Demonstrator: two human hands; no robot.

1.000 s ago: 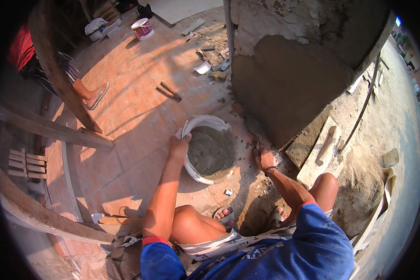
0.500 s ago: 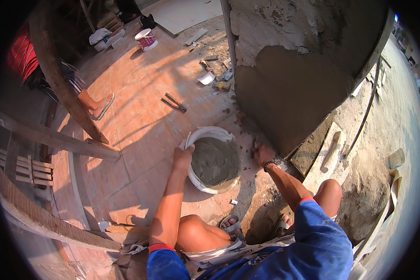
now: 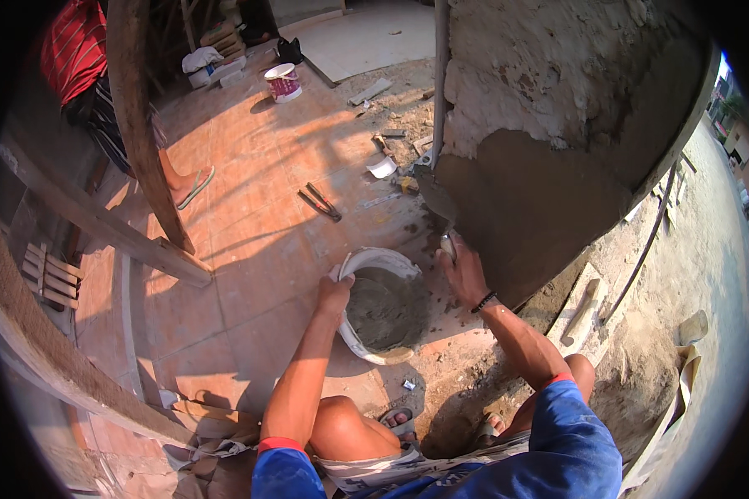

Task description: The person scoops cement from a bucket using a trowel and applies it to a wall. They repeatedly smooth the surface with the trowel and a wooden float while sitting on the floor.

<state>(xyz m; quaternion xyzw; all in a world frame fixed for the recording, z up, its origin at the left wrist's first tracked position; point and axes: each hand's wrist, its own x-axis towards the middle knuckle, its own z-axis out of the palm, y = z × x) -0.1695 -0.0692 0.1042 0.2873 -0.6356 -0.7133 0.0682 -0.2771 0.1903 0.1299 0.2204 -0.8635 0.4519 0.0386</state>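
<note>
A white bucket (image 3: 401, 264) stands on the tiles in front of me, with wet grey mortar (image 3: 383, 309) inside. My left hand (image 3: 335, 293) is closed on its left rim. In my right hand (image 3: 464, 273), wrapped round the handle, is a trowel (image 3: 438, 198). Its blade is at the lower left edge of the wall, by the fresh grey plaster (image 3: 533, 191). Whether the blade touches the wall I cannot tell. Rough, paler wall (image 3: 516, 75) shows above the smooth wet patch.
Red-handled pliers (image 3: 319, 202) lie on the tiles beyond the bucket. A wooden float (image 3: 587, 312) rests on a board at the right. Farther off are a white-and-purple pail (image 3: 283, 83) and a person in red (image 3: 76, 54). Wooden posts (image 3: 146, 125) stand at the left.
My right hand has moved up and away from low beside the wall, bringing the trowel blade to the wall's left edge. My left hand keeps its hold on the bucket rim.
</note>
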